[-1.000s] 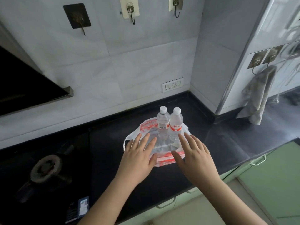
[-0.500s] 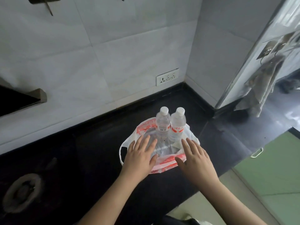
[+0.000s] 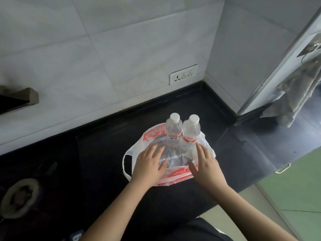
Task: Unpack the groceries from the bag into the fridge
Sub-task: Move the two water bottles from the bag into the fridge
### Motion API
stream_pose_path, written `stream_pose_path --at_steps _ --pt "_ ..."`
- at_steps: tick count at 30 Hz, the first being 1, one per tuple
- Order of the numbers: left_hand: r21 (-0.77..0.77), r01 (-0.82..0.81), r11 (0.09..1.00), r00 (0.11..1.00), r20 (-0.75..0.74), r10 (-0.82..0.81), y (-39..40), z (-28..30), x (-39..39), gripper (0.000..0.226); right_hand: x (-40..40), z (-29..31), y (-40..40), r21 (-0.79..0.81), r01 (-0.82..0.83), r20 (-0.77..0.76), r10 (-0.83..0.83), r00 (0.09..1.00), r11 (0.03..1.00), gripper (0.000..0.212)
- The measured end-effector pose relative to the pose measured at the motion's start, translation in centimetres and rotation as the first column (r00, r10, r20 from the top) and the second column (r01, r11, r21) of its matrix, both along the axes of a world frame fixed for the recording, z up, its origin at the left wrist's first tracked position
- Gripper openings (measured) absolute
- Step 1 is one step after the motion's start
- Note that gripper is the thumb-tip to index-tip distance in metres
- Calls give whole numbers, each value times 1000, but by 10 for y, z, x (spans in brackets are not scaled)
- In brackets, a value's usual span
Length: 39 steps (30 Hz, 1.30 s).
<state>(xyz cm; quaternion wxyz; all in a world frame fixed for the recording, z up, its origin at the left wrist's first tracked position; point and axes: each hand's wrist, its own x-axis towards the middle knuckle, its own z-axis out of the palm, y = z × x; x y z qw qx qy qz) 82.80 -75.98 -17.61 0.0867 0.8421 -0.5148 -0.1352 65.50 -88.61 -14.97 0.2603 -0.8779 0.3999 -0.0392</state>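
No legible text: red print on bag [image 3: 152, 133] & bottle labels [image 3: 190, 139] too blurred to read

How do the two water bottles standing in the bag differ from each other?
The left bottle shows a white barcode patch on its label, while the right bottle shows a red and white label face. The left bottle stands nearer the left hand, the right bottle nearer the right hand. Both stand upright, side by side, with white caps on, in the flattened plastic bag; neither hand grips one.
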Motion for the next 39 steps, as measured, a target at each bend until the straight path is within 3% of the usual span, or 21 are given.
stream_pose_path --at_steps 3,6,8,11,15,17,19,24,27,29,39 --pt "-34 -137 990 969 -214 127 -10 -5 5 55 7 -3 -13 218 132 129 -163 978 967 70" --pt "24 -286 958 849 -457 264 -24 -4 7 53 18 -13 -22 365 160 233 -256 938 917 69" --pt "75 -355 932 781 -524 339 -35 -5 9 55 26 -19 -27 417 177 282 -312 907 891 63" --pt "94 -374 923 765 -531 364 -53 -12 13 61 38 -19 -35 435 218 291 -365 884 874 54" --pt "148 -402 903 730 -543 414 -71 -19 16 64 48 -23 -47 437 251 211 -370 905 864 45" --pt "168 -407 898 733 -526 431 -78 -24 18 66 54 -23 -52 430 298 146 -391 909 852 31" --pt "181 -409 894 747 -496 443 -86 -32 20 60 62 -17 -58 412 361 55 -418 907 836 17" --pt "199 -462 864 755 -423 501 -110 -34 17 39 75 3 -69 516 494 -131 -505 853 700 23" --pt "168 -455 875 765 -430 480 -122 -30 15 28 70 -7 -68 486 276 36 -335 942 829 29" --pt "154 -463 873 756 -445 480 -123 -30 16 31 65 -9 -69 429 249 56 -301 952 868 26" --pt "123 -587 800 600 -598 532 -100 -30 15 69 56 -12 -71 525 219 140 -337 931 823 33"
